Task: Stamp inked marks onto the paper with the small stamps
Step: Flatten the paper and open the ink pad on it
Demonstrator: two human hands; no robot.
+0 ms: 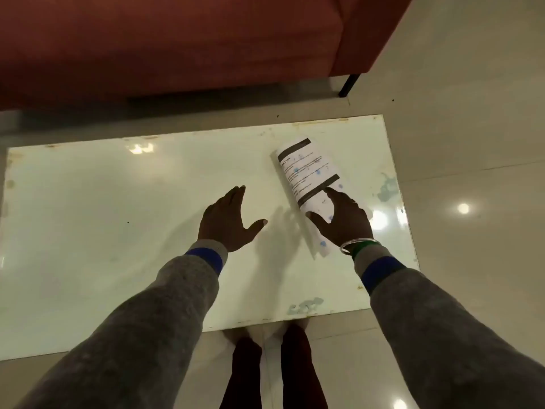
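A printed paper (308, 169) with black bands, text and several blue stamped marks is held curved above the right part of the white table (118, 202). My right hand (343, 221) grips its near end, thumb on one side and fingers over the other. The paper's shadow falls on the table to its left. My left hand (227, 219) hovers over the middle of the table with straight fingers and the thumb spread, holding nothing. No stamps or ink pad are in view.
The table's surface is glossy, with worn bluish patches at the near edge (305, 305) and right side (387, 185). A red sofa (177, 39) stands behind the table, with one black leg (349, 84) on the tiled floor. My legs (271, 370) show below the table's near edge.
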